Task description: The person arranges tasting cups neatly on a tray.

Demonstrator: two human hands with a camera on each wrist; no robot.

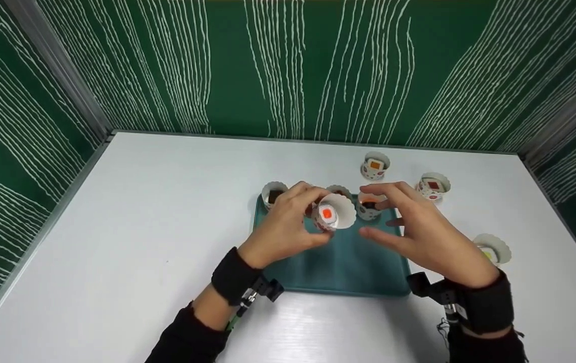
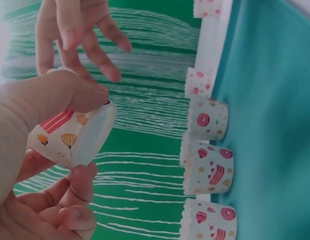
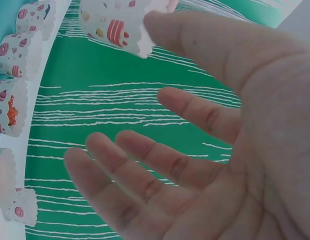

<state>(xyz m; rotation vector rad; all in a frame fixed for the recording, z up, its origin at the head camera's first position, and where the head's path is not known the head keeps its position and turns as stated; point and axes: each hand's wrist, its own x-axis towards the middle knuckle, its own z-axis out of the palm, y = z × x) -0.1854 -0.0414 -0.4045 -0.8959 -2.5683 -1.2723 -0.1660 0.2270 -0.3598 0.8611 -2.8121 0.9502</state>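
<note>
My left hand (image 1: 282, 224) grips a patterned paper baking cup (image 1: 344, 212) above the tray, thumb on one side and fingers on the other. The cup is tilted, and a white piece with a red-orange square (image 1: 327, 214) shows in it. In the left wrist view the side of this cup (image 2: 60, 135) is slightly squeezed between thumb and fingertips. Just right of it, my right hand (image 1: 421, 229) hovers with fingers spread and thumb apart, holding nothing. Its palm and fingers fill much of the right wrist view, close to the held cup (image 3: 115, 22).
A teal tray (image 1: 338, 291) lies on the white table. Along its far edge stand a left cup (image 1: 272, 194), a partly hidden middle cup (image 1: 339, 190) and a right cup (image 1: 368, 214). Beyond and right are cups with orange (image 1: 374, 166), red (image 1: 433, 186) and yellow (image 1: 493, 248) squares.
</note>
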